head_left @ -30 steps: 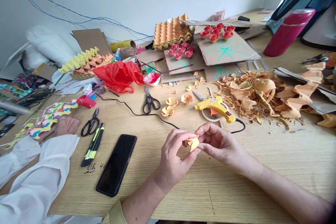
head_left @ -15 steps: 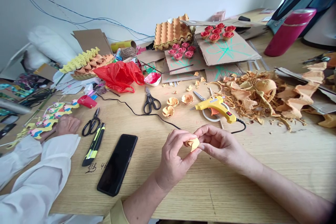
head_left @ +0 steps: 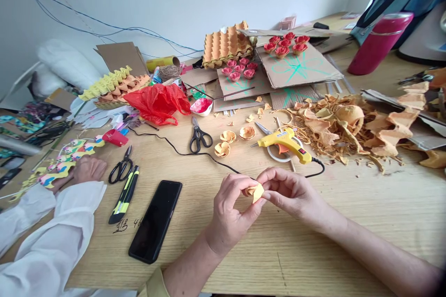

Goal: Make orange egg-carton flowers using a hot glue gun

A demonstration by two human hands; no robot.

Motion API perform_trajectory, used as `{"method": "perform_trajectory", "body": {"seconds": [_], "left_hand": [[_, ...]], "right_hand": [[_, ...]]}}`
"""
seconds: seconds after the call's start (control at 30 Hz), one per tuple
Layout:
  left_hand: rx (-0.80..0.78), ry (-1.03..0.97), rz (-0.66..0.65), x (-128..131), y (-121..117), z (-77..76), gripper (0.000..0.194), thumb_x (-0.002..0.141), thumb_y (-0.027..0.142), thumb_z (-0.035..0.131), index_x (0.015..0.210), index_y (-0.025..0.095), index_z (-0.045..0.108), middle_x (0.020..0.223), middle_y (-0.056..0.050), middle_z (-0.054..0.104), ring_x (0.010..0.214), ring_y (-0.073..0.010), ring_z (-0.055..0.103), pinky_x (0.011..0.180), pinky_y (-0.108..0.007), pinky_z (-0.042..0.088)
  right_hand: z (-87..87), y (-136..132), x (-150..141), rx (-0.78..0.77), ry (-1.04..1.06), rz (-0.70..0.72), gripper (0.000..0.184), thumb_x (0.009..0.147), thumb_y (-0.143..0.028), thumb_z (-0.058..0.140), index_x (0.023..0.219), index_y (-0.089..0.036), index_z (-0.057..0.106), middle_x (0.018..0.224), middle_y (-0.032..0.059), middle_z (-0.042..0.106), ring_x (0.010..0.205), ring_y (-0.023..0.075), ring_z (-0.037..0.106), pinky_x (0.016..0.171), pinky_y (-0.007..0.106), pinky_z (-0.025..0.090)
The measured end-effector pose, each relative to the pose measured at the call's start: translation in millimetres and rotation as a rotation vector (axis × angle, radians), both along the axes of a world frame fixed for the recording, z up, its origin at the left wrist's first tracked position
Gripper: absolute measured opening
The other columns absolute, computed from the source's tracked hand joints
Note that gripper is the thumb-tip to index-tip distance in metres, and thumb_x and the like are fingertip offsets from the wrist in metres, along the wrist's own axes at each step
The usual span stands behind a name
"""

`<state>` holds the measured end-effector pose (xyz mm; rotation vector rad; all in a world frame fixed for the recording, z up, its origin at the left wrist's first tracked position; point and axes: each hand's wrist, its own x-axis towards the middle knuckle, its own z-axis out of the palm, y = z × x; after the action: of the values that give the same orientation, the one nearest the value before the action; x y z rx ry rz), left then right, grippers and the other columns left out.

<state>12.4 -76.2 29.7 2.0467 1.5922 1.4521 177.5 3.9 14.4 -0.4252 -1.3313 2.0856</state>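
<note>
Between my two hands is a small yellow-orange egg-carton flower (head_left: 255, 191), its petals curled together. My left hand (head_left: 232, 211) pinches it from the left, thumb below and fingers above. From the other side my right hand (head_left: 291, 195) grips its right edge between thumb and fingertips. Just beyond my hands lies a yellow hot glue gun (head_left: 287, 141), resting over scissors and a roll of tape. Left of it sit three open flower cups, one of them a carton flower (head_left: 247, 132) with rounded petals.
A black phone (head_left: 155, 220), a utility knife (head_left: 124, 195) and black scissors (head_left: 200, 137) lie to the left. A co-worker's hand (head_left: 89, 168) rests at far left. Carton scraps (head_left: 331, 125) pile up at right, near a pink bottle (head_left: 379, 44). Red flowers (head_left: 283, 48) stand on cardboard behind.
The view has shifted very slightly. Both hands keep their pinch on the egg-carton flower, with almost no movement.
</note>
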Motion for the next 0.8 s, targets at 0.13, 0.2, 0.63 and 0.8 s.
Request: {"method": "perform_trajectory", "body": {"seconds": [0.13, 0.2, 0.63, 0.8], "left_hand": [[0.006, 0.017, 0.013, 0.0, 0.5, 0.2, 0.021, 0.089, 0.017, 0.072, 0.105, 0.022, 0.059, 0.093, -0.003, 0.067, 0.084, -0.017, 0.063, 0.079, -0.031, 0.054], [0.01, 0.022, 0.014, -0.1, 0.3, 0.4, 0.021, 0.09, 0.018, 0.071, 0.106, 0.022, 0.059, 0.094, -0.004, 0.068, 0.084, -0.0176, 0.063, 0.079, -0.031, 0.054], [-0.003, -0.009, 0.017, 0.5, 0.9, -2.3, 0.021, 0.089, 0.016, 0.072, 0.104, 0.022, 0.058, 0.094, -0.003, 0.066, 0.085, -0.0161, 0.063, 0.079, -0.03, 0.053], [-0.009, 0.009, 0.023, 0.2, 1.5, -1.0, 0.02, 0.09, 0.016, 0.071, 0.104, 0.022, 0.058, 0.093, -0.003, 0.067, 0.086, -0.0169, 0.064, 0.08, -0.031, 0.054]], "right_hand": [[1.1, 0.9, 0.2, 0.027, -0.032, 0.001, 0.017, 0.09, -0.031, 0.077, 0.1, -0.02, 0.069, 0.091, 0.0016, 0.072, 0.083, 0.0116, 0.068, 0.079, 0.024, 0.057], [0.5, 1.6, 0.1, 0.03, -0.036, -0.003, 0.018, 0.089, -0.032, 0.077, 0.1, -0.02, 0.068, 0.091, 0.0016, 0.071, 0.082, 0.0119, 0.068, 0.078, 0.025, 0.057], [-1.3, 1.2, -0.2, 0.007, -0.018, -0.009, 0.015, 0.09, -0.03, 0.077, 0.1, -0.021, 0.069, 0.091, 0.001, 0.072, 0.082, 0.0109, 0.068, 0.079, 0.024, 0.055], [-1.4, 1.9, -1.3, 0.03, -0.043, -0.036, 0.019, 0.088, -0.034, 0.078, 0.098, -0.02, 0.069, 0.09, 0.002, 0.071, 0.082, 0.0134, 0.067, 0.079, 0.027, 0.056]]}}
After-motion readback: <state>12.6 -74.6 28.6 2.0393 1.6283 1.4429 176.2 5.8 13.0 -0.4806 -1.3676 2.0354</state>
